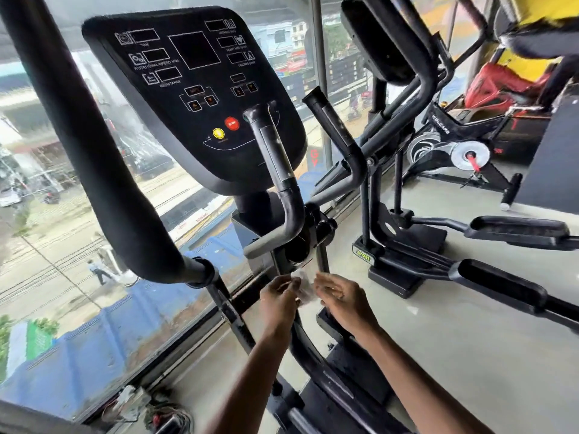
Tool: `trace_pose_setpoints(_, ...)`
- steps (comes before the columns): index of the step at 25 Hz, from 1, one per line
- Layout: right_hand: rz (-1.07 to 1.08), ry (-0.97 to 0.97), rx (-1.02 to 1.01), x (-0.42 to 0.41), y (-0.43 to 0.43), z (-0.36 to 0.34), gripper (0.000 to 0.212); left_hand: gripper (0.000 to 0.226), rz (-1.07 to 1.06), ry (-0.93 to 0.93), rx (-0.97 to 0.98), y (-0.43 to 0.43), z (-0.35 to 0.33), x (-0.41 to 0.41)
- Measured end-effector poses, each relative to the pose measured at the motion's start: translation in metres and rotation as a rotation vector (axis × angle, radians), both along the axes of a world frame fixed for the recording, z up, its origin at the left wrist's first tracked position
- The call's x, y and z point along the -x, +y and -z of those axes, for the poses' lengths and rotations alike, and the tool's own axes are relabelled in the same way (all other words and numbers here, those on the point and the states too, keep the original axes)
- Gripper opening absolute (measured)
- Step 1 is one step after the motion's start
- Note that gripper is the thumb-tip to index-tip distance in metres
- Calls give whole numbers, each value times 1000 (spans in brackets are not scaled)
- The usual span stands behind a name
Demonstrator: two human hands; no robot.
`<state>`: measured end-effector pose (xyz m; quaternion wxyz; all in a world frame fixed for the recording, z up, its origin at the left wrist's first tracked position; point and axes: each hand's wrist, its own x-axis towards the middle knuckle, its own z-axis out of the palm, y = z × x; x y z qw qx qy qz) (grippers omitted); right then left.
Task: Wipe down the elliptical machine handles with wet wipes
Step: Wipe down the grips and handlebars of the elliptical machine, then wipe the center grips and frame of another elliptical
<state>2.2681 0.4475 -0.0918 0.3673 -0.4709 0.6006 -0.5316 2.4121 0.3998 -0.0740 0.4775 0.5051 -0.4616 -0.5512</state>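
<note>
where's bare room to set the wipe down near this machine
Bare floor lies to the right, between this machine and the next elliptical. It is crowded at lower left by the window, where cables lie tangled.

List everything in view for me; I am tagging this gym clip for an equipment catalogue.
console: one, black, upper centre
stop button: one, red, low on the console
round button: one, yellow, left of the stop button
fixed grips: two, black and grey, below and right of the console
swing handle: one, black, far left
second elliptical: one, black, right of this one
exercise bike: one, black with silver flywheel, far right
window: one, clear, left side
cables: one tangle, mixed colours, bottom left floor
wet wipe: one, white, between the hands
left hand: one, bottom centre, pinches the wet wipe
right hand: one, beside it, holds the wet wipe
</note>
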Motion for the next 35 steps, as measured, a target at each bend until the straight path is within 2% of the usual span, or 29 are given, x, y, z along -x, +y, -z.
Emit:
trace_pose_setpoints(2,50,-86,-52,2,25,10,57,5,98,30,-26,14,8,12)
trace_pose_setpoints(4,154,-123,-80,8,53,25,62,3,217,7,-65,30,22,28)
trace_pose_setpoints(6,266,-113,-96,19,89,39,55,5,334,1,-132,55,34,50)
trace_pose_setpoints(9,447,-213,-108,44,148,51,27,7,503,2,-196,103,45,88)
trace_pose_setpoints(11,542,-275,-111,57,191,50,21,10,640,-16,-200,139,46,112)
trace_pose_setpoints(14,696,-208,-110,79,264,61,9,12,844,-64,-237,202,48,144)
trace_pose_setpoints(18,950,-286,-81,97,367,72,11,6,975,-134,-310,288,54,186)
trace_pose_setpoints(23,1263,-377,-10,110,526,76,20,7,1140,-232,-392,435,53,229)
trace_pose_setpoints(26,1336,-423,73,110,611,66,11,9,1268,-237,-376,516,52,255)
trace_pose_setpoints(28,1400,-386,104,109,670,62,5,6,1363,-232,-363,577,51,270)
trace_pose_setpoints(33,1599,-417,160,118,797,77,14,7,1595,-286,-337,715,56,309)
trace_pose_setpoints(35,1681,-429,196,128,835,86,18,16,1669,-281,-316,756,60,325)
